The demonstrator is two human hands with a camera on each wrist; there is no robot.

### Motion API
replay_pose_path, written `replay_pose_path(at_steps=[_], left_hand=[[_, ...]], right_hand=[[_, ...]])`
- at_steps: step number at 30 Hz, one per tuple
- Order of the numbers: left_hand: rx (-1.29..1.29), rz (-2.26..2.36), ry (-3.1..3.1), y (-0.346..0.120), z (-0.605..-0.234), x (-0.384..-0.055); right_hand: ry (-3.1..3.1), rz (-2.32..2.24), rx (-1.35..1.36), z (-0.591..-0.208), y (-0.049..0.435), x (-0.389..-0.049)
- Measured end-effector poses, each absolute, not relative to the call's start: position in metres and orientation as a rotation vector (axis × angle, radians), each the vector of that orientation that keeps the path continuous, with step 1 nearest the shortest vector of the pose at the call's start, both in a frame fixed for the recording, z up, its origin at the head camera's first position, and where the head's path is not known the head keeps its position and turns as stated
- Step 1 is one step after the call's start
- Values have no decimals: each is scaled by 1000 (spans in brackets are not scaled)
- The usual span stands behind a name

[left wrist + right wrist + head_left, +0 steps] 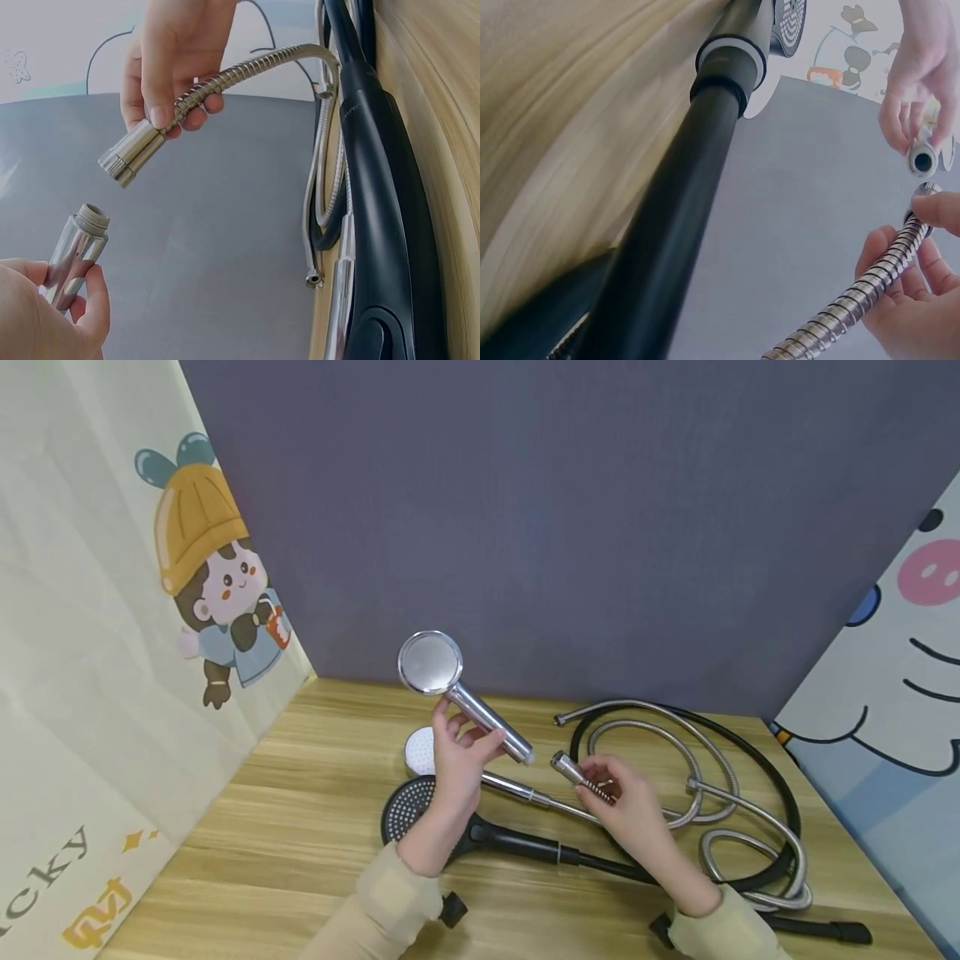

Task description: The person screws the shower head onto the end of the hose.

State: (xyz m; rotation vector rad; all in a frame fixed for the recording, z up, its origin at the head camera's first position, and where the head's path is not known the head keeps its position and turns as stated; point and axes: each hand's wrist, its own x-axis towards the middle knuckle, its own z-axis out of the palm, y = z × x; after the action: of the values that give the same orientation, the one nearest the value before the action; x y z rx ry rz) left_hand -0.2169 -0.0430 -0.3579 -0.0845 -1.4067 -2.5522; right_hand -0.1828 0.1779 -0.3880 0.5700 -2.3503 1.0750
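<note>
A chrome shower head (430, 663) is held up above the table by my left hand (459, 768), with fingers and thumb around its handle. Its threaded end (94, 217) points toward my right hand (626, 802). That hand pinches a metal shower hose (855, 300) just behind its chrome connector (566, 765). A short gap separates the connector from the threaded end, and the two face each other. Below my left hand lie a white-faced shower head (420, 750) and a black shower head (408, 810), the latter partly hidden by my wrist.
Coiled metal hoses (697, 760) and a black hose (787, 793) lie on the right of the wooden table (300, 827). Another black hose end (847, 932) is near the front right. A grey panel (525, 527) stands behind, with printed sheets at both sides.
</note>
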Motion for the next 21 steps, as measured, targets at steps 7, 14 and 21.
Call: replay_pose_path(at_steps=[7, 14, 21], left_hand=[[-109, -2543, -1365, -37, -355, -215], [-89, -2551, -1343, -32, -358, -214], [-55, -2550, -1356, -28, -360, -212]], right_hand=[[-2356, 1044, 563, -389, 172, -180], [-2345, 1045, 576, -391, 167, -181], [-2316, 1053, 617, -394, 165, -183]])
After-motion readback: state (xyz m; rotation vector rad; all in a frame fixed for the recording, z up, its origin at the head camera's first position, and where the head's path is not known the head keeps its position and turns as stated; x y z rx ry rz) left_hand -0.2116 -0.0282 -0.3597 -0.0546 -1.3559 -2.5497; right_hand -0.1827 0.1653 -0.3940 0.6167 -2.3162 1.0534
